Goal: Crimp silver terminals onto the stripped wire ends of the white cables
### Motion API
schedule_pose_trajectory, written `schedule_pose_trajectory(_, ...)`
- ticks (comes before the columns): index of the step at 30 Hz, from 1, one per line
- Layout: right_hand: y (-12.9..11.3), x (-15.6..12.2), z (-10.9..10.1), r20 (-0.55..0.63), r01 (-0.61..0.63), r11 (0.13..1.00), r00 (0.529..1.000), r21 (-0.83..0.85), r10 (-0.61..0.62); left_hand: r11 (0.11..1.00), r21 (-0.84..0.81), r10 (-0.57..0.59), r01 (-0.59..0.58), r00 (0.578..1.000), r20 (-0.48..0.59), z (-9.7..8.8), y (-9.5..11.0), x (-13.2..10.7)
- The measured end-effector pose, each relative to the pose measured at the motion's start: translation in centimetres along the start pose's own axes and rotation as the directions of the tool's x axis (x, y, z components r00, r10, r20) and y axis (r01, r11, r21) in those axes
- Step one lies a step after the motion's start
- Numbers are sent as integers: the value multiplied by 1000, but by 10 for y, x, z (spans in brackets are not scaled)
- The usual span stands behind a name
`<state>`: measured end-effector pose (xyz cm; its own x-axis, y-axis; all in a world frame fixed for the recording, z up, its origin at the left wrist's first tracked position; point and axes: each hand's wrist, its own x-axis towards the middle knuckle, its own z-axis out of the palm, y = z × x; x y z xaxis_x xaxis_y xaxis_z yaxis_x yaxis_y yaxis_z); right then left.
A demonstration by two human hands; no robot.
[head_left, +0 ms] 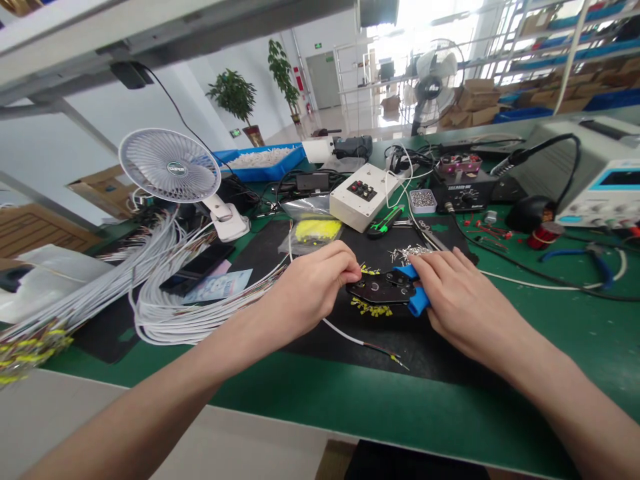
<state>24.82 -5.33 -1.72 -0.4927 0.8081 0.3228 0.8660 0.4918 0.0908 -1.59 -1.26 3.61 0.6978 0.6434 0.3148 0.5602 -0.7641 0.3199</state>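
Note:
A black crimping tool (383, 289) with blue handles lies on the black mat (350, 333) in front of me. My right hand (457, 293) is closed round its blue handles. My left hand (313, 287) is curled, its fingertips pinched at the tool's jaw on something too small to name. A thin white cable (350, 339) with stripped coloured ends runs from under my left hand toward the near edge. Small yellow terminals (371, 309) lie scattered below the tool, and a heap of silver metal terminals (407, 252) lies just behind it.
Bundles of white cables (150, 293) fill the left side beside a white desk fan (173, 167). Behind the mat are a bag of yellow parts (316, 232), a white button box (363, 195), a soldering station (465, 193) and a power supply (595, 177).

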Motion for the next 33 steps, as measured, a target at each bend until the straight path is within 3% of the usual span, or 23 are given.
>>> schedule_pose_trajectory(11, -5, 1, 3, 14, 11, 999, 1000, -32, -10, 996, -28, -84, 84, 996, 5, 2, 0, -11)
schedule_pose_trajectory(25, -7, 3, -4, -89, 44, 997, 995, -68, -50, 978, -138, -159, 154, 987, -26, -17, 10, -24)
schedule_pose_trajectory(33, -8, 2, -5, -101, 42, 998, 994, -42, -46, 953, -200, -241, 227, 969, -50, -18, 11, -31)
